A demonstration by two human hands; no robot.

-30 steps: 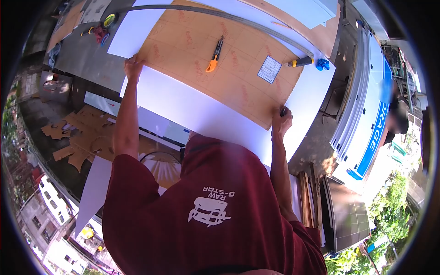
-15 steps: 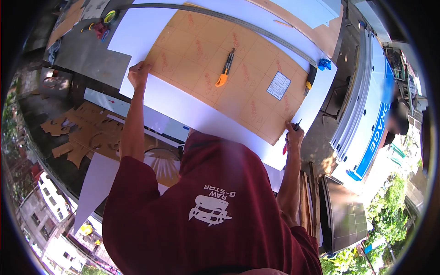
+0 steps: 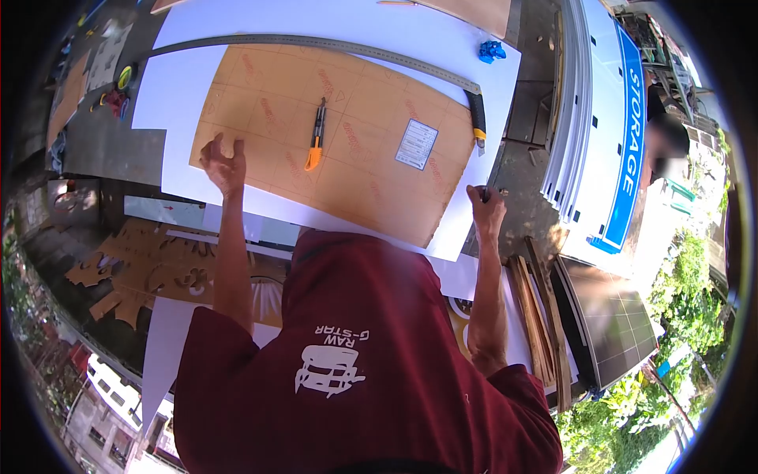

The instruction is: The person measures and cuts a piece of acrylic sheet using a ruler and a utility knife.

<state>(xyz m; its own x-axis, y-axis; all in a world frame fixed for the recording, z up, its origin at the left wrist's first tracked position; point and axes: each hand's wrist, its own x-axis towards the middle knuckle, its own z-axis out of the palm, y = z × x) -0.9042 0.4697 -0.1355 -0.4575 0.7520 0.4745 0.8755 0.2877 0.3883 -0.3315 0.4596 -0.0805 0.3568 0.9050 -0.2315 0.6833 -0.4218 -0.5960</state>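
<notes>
From the left I see my left hand, fingers curled and loose, gripping nothing, resting at the near-left edge of the brown paper-covered sheet. That sheet lies on a larger white board, which leaves bare margin along its left and near sides. An orange utility knife lies mid-sheet, with a white label to its right. A long steel ruler runs along the far edge. My right hand is clamped on a small dark tool past the sheet's right corner; I cannot make out what it is. My own torso hides the near edge.
</notes>
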